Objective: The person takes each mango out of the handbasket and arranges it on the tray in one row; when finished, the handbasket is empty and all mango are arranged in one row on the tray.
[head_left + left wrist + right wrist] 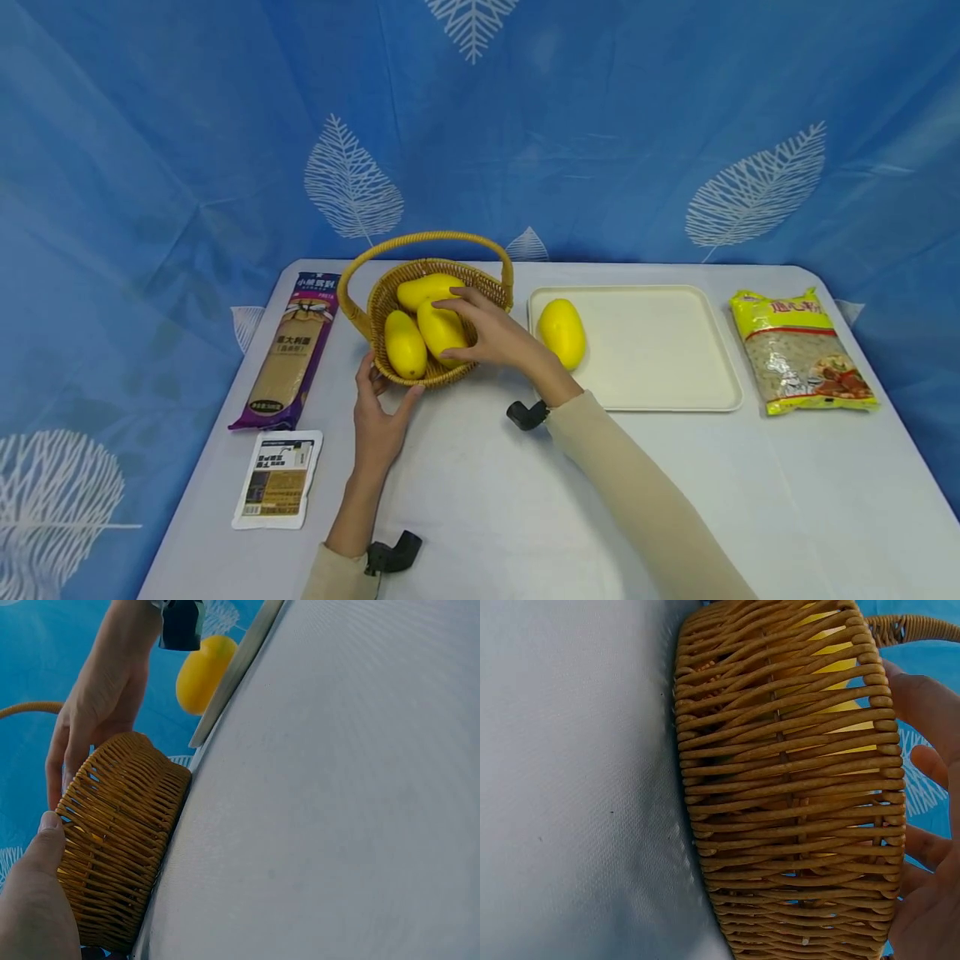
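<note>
A wicker basket (372, 321) with a tall arched handle stands at the left of the table and holds yellow mangoes. My left hand (380, 425) grips the basket's near left side, its thumb (49, 829) at the rim in the left wrist view. Over the basket, my right hand (491, 329) has its fingers and thumb around a mango (437, 327). Beside that one lie a second mango (405, 346) at the left and another mango (426, 291) behind. In the right wrist view the basket's woven side (787, 787) hides most of the fruit.
Right of the basket, a cream tray (652, 346) carries one mango (562, 333) at its left end. A pasta pack (292, 350) and a small white-edged pouch (277, 479) lie at the left. A yellow-topped bag (802, 354) is at the far right.
</note>
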`<state>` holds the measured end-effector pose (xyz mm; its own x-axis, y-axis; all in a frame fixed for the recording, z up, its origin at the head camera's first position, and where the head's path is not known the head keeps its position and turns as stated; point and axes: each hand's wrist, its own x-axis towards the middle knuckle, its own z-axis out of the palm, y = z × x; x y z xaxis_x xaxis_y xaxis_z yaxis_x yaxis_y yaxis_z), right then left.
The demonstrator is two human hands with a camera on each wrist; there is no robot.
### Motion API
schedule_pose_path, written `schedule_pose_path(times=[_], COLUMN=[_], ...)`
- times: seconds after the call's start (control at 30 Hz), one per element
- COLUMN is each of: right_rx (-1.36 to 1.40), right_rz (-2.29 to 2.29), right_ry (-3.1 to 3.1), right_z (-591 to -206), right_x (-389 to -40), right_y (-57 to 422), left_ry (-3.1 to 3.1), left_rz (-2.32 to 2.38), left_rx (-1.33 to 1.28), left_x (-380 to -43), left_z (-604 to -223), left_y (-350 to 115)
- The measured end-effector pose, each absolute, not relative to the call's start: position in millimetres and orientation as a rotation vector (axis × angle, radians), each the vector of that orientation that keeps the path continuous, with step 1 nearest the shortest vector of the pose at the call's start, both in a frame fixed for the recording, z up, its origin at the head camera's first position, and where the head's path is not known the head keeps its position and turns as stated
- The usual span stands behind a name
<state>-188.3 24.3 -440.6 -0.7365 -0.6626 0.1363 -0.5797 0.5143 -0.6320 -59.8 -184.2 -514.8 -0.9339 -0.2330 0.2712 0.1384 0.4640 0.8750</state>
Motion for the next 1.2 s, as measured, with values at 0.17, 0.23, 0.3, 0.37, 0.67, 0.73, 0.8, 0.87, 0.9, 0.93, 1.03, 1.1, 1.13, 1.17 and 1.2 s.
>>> schedule_pose_path(times=[0.17,0.23,0.3,0.37,0.67,0.73,0.8,0.87,0.9,0.93,1.03,1.1,1.13,1.17,1.2], right_rx=[-1.066,-1.061,-1.061,-1.069,-1.095,-1.089,-1.084,-1.082,-1.079,-1.076,-1.072,-1.073,-1.076,-1.080,-1.084], right_rz=[-0.985,-0.972,-0.957,-0.922,-0.750,-0.731,-0.729,-0.733,-0.740,-0.749,-0.768,-0.777,-0.783,-0.790,-0.798], right_ry=[2.625,2.622,2.620,2.622,2.623,2.618,2.612,2.611,2.610,2.611,2.617,2.619,2.621,2.621,2.622], right_z=[-441,-440,-439,-439,-438,-437,-437,-437,-437,-437,-438,-438,-439,-439,-439], right_x=[-191,-192,-192,-193,-193,-193,-193,-193,-193,-193,-193,-193,-193,-193,-193], right_y=[22,22,22,22,18,17,15,14,13,13,13,13,13,13,13], left_ry=[-2.373,-2.374,-2.375,-2.376,-2.377,-2.376,-2.377,-2.375,-2.374,-2.373,-2.377,-2.377,-2.379,-2.381,-2.379], left_rz=[-1.462,-1.467,-1.473,-1.476,-1.458,-1.457,-1.458,-1.459,-1.458,-1.459,-1.450,-1.452,-1.450,-1.450,-1.458], left_rx=[0.087,0.090,0.092,0.095,0.093,0.091,0.092,0.094,0.094,0.094,0.093,0.096,0.097,0.098,0.101], left_x=[-59,-59,-59,-60,-60,-59,-59,-59,-59,-59,-60,-60,-60,-60,-59], left_z=[-514,-514,-513,-513,-514,-514,-514,-514,-514,-514,-514,-513,-513,-513,-512], left_y=[-184,-184,-184,-184,-184,-184,-184,-184,-184,-184,-184,-184,-184,-184,-184])
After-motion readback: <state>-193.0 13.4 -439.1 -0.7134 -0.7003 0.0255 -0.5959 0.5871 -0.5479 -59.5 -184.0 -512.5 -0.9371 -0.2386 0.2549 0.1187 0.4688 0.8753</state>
